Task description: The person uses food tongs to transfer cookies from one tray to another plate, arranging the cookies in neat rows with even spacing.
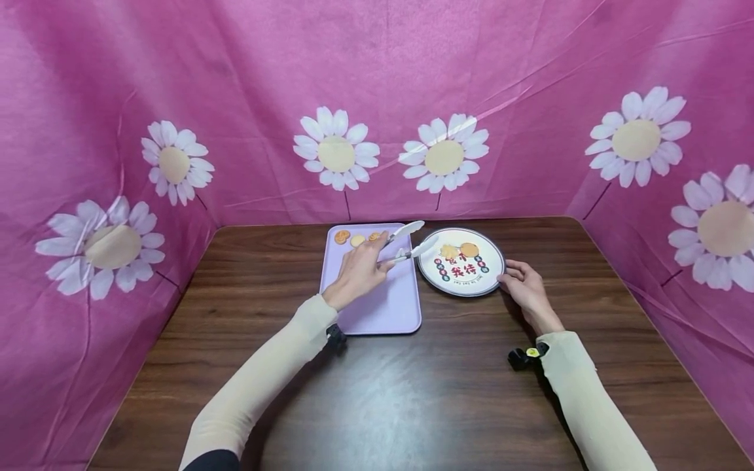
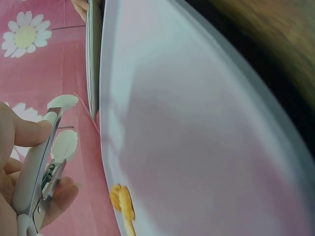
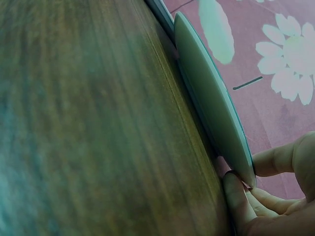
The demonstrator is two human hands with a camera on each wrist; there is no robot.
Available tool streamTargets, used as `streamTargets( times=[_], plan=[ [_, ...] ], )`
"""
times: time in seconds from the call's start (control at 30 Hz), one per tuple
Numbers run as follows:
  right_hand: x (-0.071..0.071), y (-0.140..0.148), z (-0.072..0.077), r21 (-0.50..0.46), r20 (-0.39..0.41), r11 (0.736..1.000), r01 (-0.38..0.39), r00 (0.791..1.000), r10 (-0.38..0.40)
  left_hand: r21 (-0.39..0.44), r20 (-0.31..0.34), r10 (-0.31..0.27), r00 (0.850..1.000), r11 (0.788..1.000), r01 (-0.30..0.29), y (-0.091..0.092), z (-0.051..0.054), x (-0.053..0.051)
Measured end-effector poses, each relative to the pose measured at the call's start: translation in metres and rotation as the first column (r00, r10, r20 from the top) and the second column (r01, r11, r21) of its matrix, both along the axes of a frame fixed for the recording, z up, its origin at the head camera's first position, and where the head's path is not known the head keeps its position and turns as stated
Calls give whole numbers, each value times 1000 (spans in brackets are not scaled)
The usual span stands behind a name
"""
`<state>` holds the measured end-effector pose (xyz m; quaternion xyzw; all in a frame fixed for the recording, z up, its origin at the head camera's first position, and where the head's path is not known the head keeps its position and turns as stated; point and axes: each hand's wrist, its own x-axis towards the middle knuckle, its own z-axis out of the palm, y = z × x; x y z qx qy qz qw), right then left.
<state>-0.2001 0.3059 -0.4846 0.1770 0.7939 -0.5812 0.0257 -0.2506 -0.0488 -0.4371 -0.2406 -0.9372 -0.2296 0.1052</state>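
My left hand [image 1: 360, 269] grips a pair of tongs [image 2: 34, 172] with white scalloped tips. The tips are spread apart with nothing between them, above the tray's right edge and the plate's left rim. My right hand [image 1: 526, 288] pinches the right rim of a round white plate [image 1: 489, 252] with printed red characters; in the right wrist view the thumb lies on one face and fingers on the other. On the plate lie a pale ruffled biscuit [image 1: 449, 252] and a round golden biscuit [image 1: 469, 250]. Beneath my left hand is a lilac tray [image 1: 377, 311].
Along the tray's far edge lie a brown pretzel-shaped biscuit [image 1: 341, 237], a pale round biscuit [image 1: 357, 241] and another brown biscuit [image 1: 374, 236], partly behind the left hand. Tray and plate sit near the back of a dark wooden table [image 1: 459, 392]. A pink flowered cloth [image 1: 389, 78] hangs behind.
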Motion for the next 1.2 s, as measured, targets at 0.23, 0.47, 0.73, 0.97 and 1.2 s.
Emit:
streamTargets(
  times=[0.23, 0.47, 0.73, 0.97, 1.2],
  plan=[
    [-2, 1, 3, -7, 4, 1000, 0, 1000, 0, 16, -13, 31, 999, 999, -31, -16, 0, -5],
    [-1, 1, 1, -4, 8, 1000, 10, 1000, -10, 1, 9, 77, 997, 997, -77, -33, -3, -7],
    [-2, 1, 0, -9, -2, 1000, 2, 1000, -2, 0, 24, 141, 990, 990, -141, -51, -2, -9],
    [-2, 1, -1, -20, -14, 1000, -3, 1000, 2, -21, 28, 180, 983, 984, -179, -62, -5, -10],
    [-2, 1, -2, -16, 2, 1000, -7, 1000, 7, -46, 27, 208, 978, 977, -206, -66, -7, -9]
  ],
)
